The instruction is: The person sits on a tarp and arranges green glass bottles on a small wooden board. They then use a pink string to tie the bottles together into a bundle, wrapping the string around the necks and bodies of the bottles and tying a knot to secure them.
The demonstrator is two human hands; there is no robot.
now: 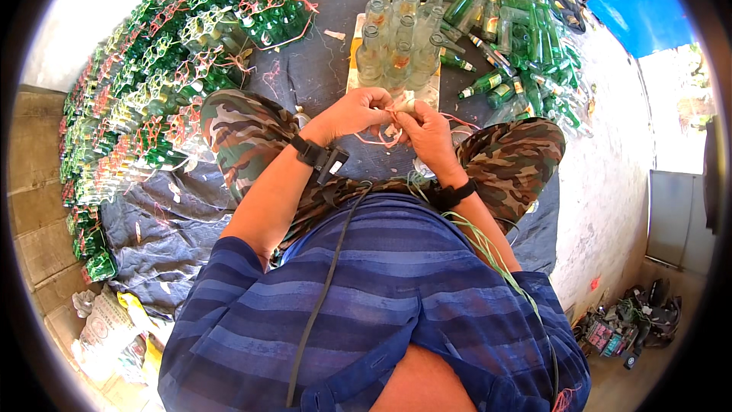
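Observation:
My left hand (349, 116) and my right hand (431, 136) meet in front of my lap, thumbs and fingertips pinched close together. Between them is a pink string (374, 140), its loose ends hanging below my fingers and off to the right. A small pale, crumpled piece (408, 99) sits at my right fingertips; what it is I cannot make out. Just beyond my hands, a tight group of clear glass bottles (402, 34) stands upright on a flat board (429, 93) with a yellow edge.
Rows of green and clear bottles (183, 38), laced at the necks with coloured string, fill the left. Loose bottles (526, 30) lie heaped at the far right, by a white wall (610, 183). Dark sheeting (164, 221) covers the floor. Green strings (488, 248) trail over my right arm.

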